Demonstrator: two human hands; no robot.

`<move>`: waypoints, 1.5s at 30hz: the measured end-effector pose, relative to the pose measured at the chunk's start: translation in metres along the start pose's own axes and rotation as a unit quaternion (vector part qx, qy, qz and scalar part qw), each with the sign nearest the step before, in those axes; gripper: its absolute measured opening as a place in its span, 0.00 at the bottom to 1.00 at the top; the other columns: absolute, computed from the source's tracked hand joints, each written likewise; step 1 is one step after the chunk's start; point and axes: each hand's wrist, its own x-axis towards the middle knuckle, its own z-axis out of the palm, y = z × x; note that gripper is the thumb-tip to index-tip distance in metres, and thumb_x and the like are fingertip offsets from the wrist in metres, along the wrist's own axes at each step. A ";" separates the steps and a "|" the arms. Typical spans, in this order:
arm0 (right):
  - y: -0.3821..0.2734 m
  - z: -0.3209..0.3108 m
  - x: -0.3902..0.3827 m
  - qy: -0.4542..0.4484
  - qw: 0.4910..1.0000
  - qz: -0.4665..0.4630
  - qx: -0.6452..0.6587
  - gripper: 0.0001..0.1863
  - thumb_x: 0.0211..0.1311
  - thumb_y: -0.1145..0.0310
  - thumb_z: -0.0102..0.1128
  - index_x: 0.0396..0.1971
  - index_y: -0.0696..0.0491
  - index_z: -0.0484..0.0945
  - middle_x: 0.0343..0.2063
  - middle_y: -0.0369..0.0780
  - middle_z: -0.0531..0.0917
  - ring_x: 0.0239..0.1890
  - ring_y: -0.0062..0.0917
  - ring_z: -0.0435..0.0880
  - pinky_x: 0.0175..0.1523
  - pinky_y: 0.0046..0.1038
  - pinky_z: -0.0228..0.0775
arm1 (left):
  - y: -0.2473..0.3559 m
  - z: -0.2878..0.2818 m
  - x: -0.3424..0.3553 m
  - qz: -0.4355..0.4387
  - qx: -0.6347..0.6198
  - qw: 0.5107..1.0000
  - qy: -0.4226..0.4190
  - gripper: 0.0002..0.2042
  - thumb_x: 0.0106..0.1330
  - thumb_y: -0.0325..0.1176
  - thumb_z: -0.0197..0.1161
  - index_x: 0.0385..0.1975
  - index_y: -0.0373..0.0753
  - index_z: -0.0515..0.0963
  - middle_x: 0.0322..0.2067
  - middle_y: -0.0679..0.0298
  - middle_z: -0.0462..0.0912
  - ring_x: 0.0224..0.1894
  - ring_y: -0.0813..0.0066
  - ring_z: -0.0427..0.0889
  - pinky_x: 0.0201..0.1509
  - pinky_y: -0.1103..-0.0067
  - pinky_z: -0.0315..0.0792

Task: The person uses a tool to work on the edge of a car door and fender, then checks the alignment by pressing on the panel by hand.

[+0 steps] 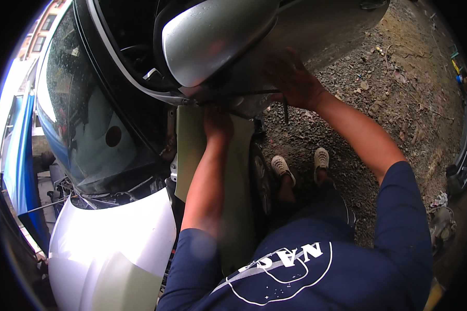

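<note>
My left hand (217,124) reaches up to the gap between the green-grey front fender (190,140) and the car door, just under the silver side mirror (218,39). Shadow hides its fingertips, so what they hold, if anything, does not show. My right hand (297,85) has its fingers stretched out against the dark lower part of the silver car door (327,31). Beside its palm and thumb is a thin dark bent rod (286,111), with one arm running along the door toward my left hand and a short end pointing down.
The windshield (83,114) and white hood (114,223) lie to the left. A front wheel (259,176) sits below the fender, close to my shoes (282,168). Gravel (379,109) covers the ground at right, with scattered litter. A blue sheet (19,155) hangs at the far left.
</note>
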 end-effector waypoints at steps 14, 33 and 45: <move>-0.014 0.027 0.031 -0.120 0.667 0.452 0.580 0.35 0.71 0.35 0.57 0.37 0.58 0.85 0.26 0.48 0.85 0.33 0.41 0.86 0.39 0.42 0.75 | -0.001 0.012 -0.004 -0.001 -0.006 0.998 0.066 0.20 0.65 0.36 0.56 0.51 0.32 0.82 0.54 0.47 0.83 0.63 0.52 0.77 0.75 0.64 0.60; -0.095 0.018 0.012 0.184 0.853 0.376 0.312 0.52 0.60 0.51 0.76 0.66 0.74 0.56 0.59 0.68 0.73 0.61 0.58 0.78 0.63 0.47 0.75 | 0.005 0.015 0.004 -0.018 0.034 0.999 -0.006 0.28 0.71 0.40 0.52 0.67 0.31 0.73 0.69 0.45 0.72 0.75 0.54 0.66 0.82 0.61 0.49; -0.074 0.001 0.028 0.028 0.845 0.430 0.318 0.68 0.58 0.45 0.77 0.73 0.78 0.40 0.62 0.70 0.73 0.66 0.58 0.76 0.70 0.41 0.72 | -0.004 0.022 0.004 -0.007 -0.081 0.995 0.055 0.26 0.63 0.34 0.57 0.62 0.32 0.77 0.62 0.44 0.78 0.69 0.51 0.73 0.80 0.63 0.55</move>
